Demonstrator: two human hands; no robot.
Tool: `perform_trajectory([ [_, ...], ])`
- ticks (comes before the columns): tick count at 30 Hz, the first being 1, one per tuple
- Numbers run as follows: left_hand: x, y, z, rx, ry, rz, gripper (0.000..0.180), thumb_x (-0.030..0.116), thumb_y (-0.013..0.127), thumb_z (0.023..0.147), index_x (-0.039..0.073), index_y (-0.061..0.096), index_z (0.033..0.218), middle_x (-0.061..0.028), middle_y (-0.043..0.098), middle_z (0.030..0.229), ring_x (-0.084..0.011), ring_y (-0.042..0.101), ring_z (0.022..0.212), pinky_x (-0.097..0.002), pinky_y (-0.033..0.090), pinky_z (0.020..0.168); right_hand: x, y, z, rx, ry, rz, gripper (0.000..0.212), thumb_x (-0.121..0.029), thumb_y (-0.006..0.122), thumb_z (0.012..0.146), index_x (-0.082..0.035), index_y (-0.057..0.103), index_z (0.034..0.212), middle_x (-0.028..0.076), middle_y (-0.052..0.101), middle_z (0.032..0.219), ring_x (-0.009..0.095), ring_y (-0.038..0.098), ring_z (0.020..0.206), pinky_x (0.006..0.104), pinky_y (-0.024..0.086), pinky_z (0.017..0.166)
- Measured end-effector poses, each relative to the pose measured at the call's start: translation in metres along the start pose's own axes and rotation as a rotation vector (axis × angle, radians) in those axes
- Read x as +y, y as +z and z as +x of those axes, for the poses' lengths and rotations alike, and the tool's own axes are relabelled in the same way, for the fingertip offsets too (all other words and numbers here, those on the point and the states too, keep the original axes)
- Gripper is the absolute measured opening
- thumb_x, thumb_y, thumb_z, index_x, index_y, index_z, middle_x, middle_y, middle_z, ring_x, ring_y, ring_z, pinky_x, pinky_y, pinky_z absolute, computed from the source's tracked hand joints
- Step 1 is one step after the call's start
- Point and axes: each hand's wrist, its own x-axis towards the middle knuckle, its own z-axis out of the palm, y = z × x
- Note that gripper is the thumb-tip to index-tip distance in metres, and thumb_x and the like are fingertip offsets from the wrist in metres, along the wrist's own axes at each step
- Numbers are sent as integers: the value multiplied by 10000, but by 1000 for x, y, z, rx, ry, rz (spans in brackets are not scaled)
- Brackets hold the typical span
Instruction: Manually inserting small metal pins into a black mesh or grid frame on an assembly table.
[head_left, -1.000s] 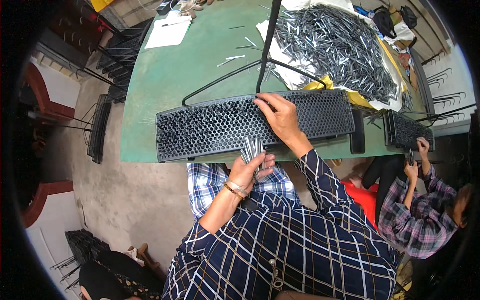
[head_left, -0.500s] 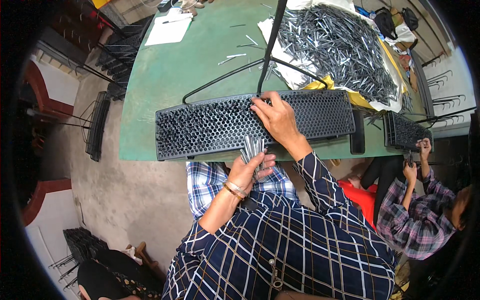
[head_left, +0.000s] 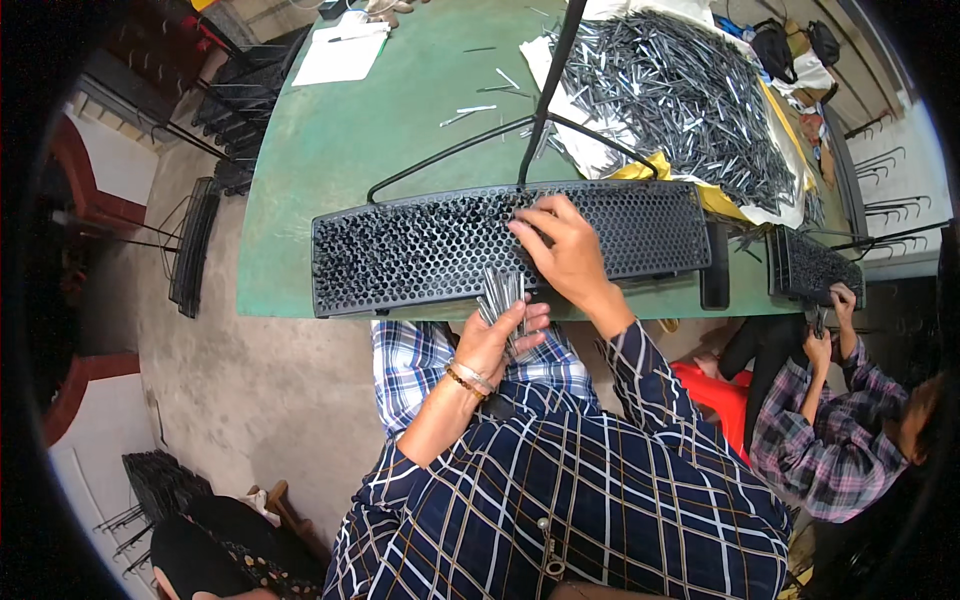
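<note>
A long black rack (head_left: 430, 262) full of small round holes lies along the table's near edge. Its left part bristles with inserted pieces, while the right part shows bare holes. My left hand (head_left: 488, 345) is closed round a bundle of thin grey metal rods (head_left: 503, 292), their ends fanned up against the rack's near edge. Over the rack's middle, at the border of the filled part, is my right hand (head_left: 568, 252). Its thumb and fingers are bent together, and whatever is between the fingertips is too small or hidden to make out.
A black bent-rod frame (head_left: 528, 150) rises behind the rack. Beyond it, a big heap of metal rods (head_left: 670, 100) lies on white and yellow sheeting on the green table (head_left: 330, 140). At right, a co-worker's hands (head_left: 830, 320) are at another black rack (head_left: 800, 262).
My right hand has drawn slightly right and down, its fingertips curling. My left hand stays nearly in place with the rods.
</note>
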Motion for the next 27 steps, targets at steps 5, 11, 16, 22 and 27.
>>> perform_trajectory([
  [5, 0, 2, 1, -3, 58, -47, 256, 144, 543, 916, 17, 530, 1138, -129, 630, 1013, -202, 639, 899, -312, 570, 741, -13, -20, -20, -405, 342, 348, 209, -161, 723, 767, 27, 679, 850, 69, 620, 745, 106, 570, 627, 246, 439, 534],
  [11, -3, 6, 2, -46, 93, -38, 248, 146, 537, 919, 44, 542, 1144, -109, 636, 1006, -196, 645, 885, -311, 573, 732, -7, -22, -27, -389, 555, 599, 211, -167, 717, 781, 31, 685, 845, 43, 646, 732, 71, 558, 612, 220, 437, 528],
  [16, -1, 5, 1, -12, 115, -34, 246, 157, 507, 937, 23, 543, 1141, -146, 627, 1038, -207, 639, 898, -321, 569, 746, -9, -25, -22, -413, 703, 745, 228, -171, 705, 792, 32, 678, 892, 49, 660, 736, 69, 558, 595, 202, 435, 507],
  [22, -2, 3, 2, 16, 56, -41, 243, 136, 490, 939, -22, 501, 1123, -183, 618, 1059, -240, 642, 924, -330, 573, 747, -13, -16, 0, 29, 383, 450, 210, -114, 666, 825, 12, 660, 993, 31, 657, 756, 36, 512, 553, 185, 399, 476],
  [27, 3, 7, 1, 7, 27, -27, 245, 128, 479, 941, -38, 493, 1120, -190, 615, 1058, -238, 641, 918, -325, 573, 743, 1, 9, 13, 173, 159, 354, 203, -116, 663, 829, -13, 666, 1005, 13, 653, 746, 32, 516, 555, 182, 403, 474],
])
